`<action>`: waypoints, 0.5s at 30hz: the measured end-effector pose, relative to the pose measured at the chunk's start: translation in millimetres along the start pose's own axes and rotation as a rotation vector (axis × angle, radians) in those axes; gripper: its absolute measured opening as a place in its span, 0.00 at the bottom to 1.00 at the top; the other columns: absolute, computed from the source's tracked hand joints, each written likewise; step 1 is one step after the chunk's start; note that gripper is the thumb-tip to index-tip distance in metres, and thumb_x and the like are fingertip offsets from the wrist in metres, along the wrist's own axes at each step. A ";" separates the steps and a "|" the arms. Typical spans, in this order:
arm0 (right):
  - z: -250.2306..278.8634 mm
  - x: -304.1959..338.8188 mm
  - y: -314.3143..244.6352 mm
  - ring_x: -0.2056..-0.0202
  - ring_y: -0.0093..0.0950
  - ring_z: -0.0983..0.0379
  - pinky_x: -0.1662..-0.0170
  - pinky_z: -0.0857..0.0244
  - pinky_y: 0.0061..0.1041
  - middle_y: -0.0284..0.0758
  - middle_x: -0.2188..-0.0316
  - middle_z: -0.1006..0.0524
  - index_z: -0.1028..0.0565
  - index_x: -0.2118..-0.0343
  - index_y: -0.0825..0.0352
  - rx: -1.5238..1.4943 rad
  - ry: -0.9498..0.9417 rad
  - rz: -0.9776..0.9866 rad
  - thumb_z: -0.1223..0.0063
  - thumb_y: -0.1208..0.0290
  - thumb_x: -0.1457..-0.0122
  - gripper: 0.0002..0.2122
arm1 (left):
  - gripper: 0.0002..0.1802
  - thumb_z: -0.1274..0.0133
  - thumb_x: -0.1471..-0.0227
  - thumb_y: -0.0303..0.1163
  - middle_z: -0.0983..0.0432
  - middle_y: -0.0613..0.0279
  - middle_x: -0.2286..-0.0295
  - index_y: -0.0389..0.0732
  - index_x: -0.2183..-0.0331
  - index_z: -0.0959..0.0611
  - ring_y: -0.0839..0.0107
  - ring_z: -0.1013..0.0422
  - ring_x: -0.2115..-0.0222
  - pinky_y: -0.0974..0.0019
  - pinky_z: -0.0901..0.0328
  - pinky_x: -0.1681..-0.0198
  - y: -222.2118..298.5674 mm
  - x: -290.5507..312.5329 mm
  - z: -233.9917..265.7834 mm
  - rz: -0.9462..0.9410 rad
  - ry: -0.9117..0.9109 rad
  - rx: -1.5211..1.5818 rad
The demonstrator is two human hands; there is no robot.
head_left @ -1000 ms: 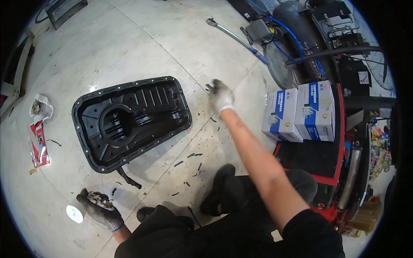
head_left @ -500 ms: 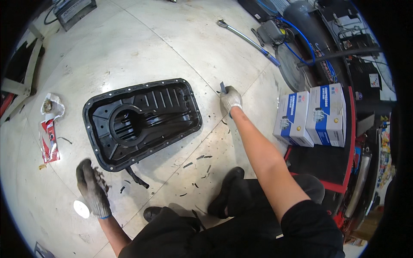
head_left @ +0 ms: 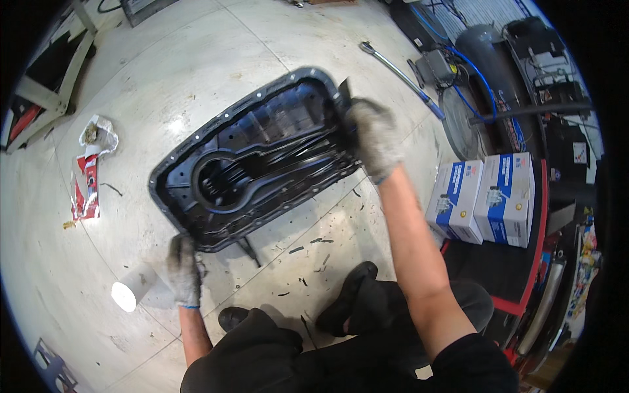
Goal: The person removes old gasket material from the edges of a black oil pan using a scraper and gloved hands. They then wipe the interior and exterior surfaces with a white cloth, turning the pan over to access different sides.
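A black oil pan (head_left: 267, 160), its inside facing up, hangs tilted between my two gloved hands, its right end higher and farther away. My right hand (head_left: 377, 139), blurred by motion, grips the pan's right end. A thin flat scraper blade (head_left: 345, 88) sticks up beside its fingers. My left hand (head_left: 183, 270) is closed at the near left corner of the pan, its fingertips against the rim. Dark scraps cling near this glove's right side. Below the pan's near edge a short black tube (head_left: 249, 251) sticks out.
Dark strips (head_left: 321, 240) litter the pale floor near my shoes (head_left: 350, 295). A white cylinder (head_left: 128, 295) lies by my left hand, a torn red packet (head_left: 86, 190) farther left. On the right are a ratchet wrench (head_left: 403, 78), two boxes (head_left: 455, 200) and an air tank (head_left: 485, 59).
Both hands have come to the oil pan and taken hold of its ends. The pan has risen off the floor, its right end tipped up and away. My left hand has moved right.
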State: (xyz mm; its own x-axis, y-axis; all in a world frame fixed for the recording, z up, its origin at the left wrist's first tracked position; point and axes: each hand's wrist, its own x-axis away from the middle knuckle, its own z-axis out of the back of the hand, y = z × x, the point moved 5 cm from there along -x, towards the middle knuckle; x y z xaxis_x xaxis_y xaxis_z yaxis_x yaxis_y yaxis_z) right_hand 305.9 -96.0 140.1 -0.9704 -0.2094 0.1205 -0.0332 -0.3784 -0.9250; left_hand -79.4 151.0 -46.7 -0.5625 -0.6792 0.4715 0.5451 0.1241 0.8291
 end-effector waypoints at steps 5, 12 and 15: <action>-15.6 34.4 -108.7 0.65 0.28 0.25 0.57 0.30 0.28 0.40 0.67 0.17 0.19 0.56 0.77 0.223 -0.072 0.290 0.46 0.69 0.40 0.16 | 0.27 0.47 0.33 0.46 0.18 0.50 0.65 0.30 0.49 0.18 0.65 0.25 0.65 0.61 0.31 0.57 -10.7 -3.5 -76.9 -0.029 -0.103 0.069; -33.0 62.1 -129.7 0.64 0.27 0.25 0.56 0.30 0.30 0.39 0.66 0.18 0.19 0.57 0.74 0.393 -0.057 0.436 0.44 0.68 0.40 0.14 | 0.27 0.50 0.34 0.46 0.19 0.31 0.57 0.30 0.50 0.18 0.40 0.24 0.52 0.49 0.31 0.48 -22.6 -5.9 -99.0 -0.218 -0.145 -0.186; -47.0 69.1 -132.8 0.63 0.25 0.25 0.55 0.30 0.27 0.37 0.66 0.18 0.20 0.56 0.74 0.349 -0.065 0.475 0.43 0.69 0.39 0.14 | 0.28 0.52 0.33 0.48 0.18 0.35 0.59 0.30 0.51 0.18 0.41 0.23 0.54 0.49 0.31 0.49 -26.3 -8.0 -93.1 -0.112 -0.187 -0.118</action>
State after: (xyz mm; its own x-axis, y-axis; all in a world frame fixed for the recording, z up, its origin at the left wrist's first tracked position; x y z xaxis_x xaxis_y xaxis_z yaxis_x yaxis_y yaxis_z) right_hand 231.9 -17.8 254.3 -0.8426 -0.4790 -0.2462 0.4929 -0.5016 -0.7110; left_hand -31.4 85.8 -100.2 -0.7225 -0.5370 0.4355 0.5358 -0.0369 0.8435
